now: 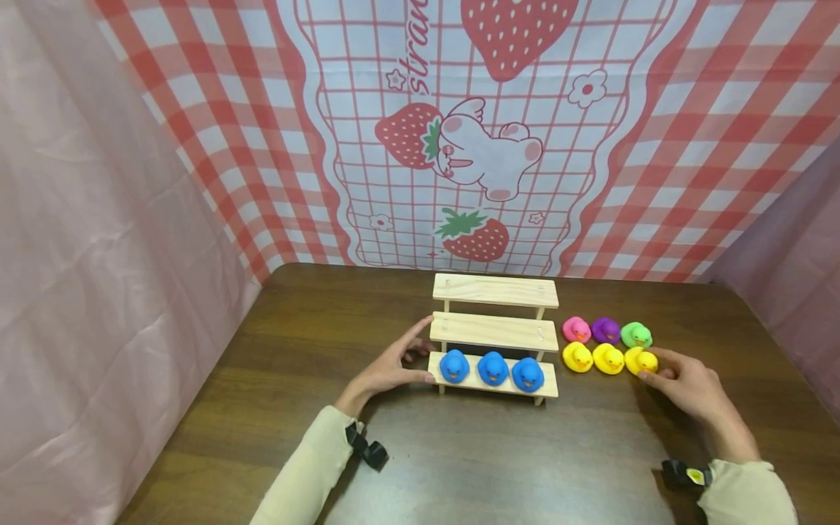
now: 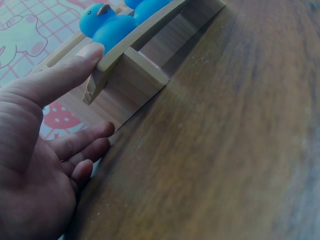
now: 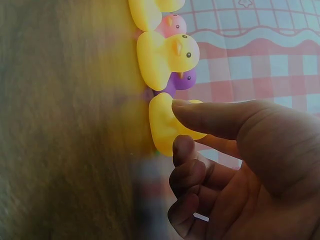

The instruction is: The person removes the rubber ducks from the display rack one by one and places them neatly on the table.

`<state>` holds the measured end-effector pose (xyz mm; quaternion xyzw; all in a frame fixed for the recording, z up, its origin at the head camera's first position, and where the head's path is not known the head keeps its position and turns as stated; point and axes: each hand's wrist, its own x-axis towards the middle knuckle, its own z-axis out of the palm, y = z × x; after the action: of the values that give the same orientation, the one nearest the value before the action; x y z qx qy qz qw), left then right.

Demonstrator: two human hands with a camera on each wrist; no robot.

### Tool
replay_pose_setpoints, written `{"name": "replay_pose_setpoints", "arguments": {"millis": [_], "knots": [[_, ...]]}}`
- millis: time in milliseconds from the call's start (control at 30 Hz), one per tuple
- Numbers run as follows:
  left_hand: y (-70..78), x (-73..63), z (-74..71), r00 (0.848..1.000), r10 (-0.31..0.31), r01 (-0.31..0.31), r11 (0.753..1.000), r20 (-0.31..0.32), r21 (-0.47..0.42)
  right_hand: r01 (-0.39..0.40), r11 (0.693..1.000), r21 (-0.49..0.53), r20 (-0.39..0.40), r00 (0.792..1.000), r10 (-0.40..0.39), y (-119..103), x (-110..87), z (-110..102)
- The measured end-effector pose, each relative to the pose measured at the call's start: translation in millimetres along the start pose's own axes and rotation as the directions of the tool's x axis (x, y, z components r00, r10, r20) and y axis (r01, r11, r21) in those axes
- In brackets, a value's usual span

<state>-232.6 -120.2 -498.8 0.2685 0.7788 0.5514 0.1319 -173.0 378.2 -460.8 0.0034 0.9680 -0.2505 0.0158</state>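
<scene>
My left hand [image 1: 394,364] is at the left end of a three-step wooden stand [image 1: 494,332]. The thumb touches the lowest step, and the index finger reaches to the middle one. Three blue rubber ducks [image 1: 492,369] sit on the lowest step; part of the row shows in the left wrist view. My right hand [image 1: 689,386] pinches the rightmost yellow rubber duck [image 3: 162,120] between thumb and index finger. That duck is at the end of a row with two more yellow ducks [image 1: 608,359]. The pinching index fingertip is partly hidden in the right wrist view.
Behind the yellow row are a pink duck [image 1: 577,329], a purple duck [image 1: 606,330] and a green duck [image 1: 636,335]. A brown wooden table [image 1: 499,459] bears everything. A strawberry-print checked cloth [image 1: 577,182] hangs at the back, with a pale curtain [image 1: 111,255] on the left.
</scene>
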Motion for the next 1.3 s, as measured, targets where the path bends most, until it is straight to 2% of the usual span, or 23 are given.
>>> {"name": "replay_pose_setpoints", "arguments": {"millis": [300, 400, 533, 633, 733, 1033, 1300], "knots": [[0.9, -0.2, 0.4, 1.000, 0.002, -0.002, 1.000, -0.002, 0.007, -0.017, 1.000, 0.002, 0.017, 1.000, 0.017, -2, -0.8, -7], [0.3, -0.1, 0.6, 1.000, 0.002, -0.002, 1.000, -0.002, 0.007, 0.010, 1.000, 0.005, -0.012, 1.000, -0.010, -5, -3.1, -10], [0.6, -0.3, 0.6, 1.000, -0.003, 0.003, 1.000, -0.002, 0.007, 0.082, 0.997, -0.012, -0.095, 0.992, -0.083, -12, -5.5, -14], [1.7, -1.0, 0.4, 1.000, -0.007, 0.007, 1.000, -0.003, 0.009, 0.120, 0.992, -0.026, -0.146, 0.982, -0.123, -21, -6.8, -17], [2.7, -1.6, 0.5, 1.000, -0.012, 0.012, 1.000, -0.004, 0.010, 0.127, 0.992, -0.022, -0.167, 0.977, -0.129, -32, -9.1, -21], [5.6, -1.6, 1.0, 1.000, -0.023, 0.023, 1.000, -0.007, 0.005, 0.164, 0.986, -0.015, -0.196, 0.967, -0.164, -65, -14.9, -31], [4.0, -1.0, 1.0, 1.000, -0.021, 0.021, 1.000, -0.003, 0.000, 0.223, 0.975, -0.002, -0.202, 0.955, -0.218, -88, -18.2, -29]]}}
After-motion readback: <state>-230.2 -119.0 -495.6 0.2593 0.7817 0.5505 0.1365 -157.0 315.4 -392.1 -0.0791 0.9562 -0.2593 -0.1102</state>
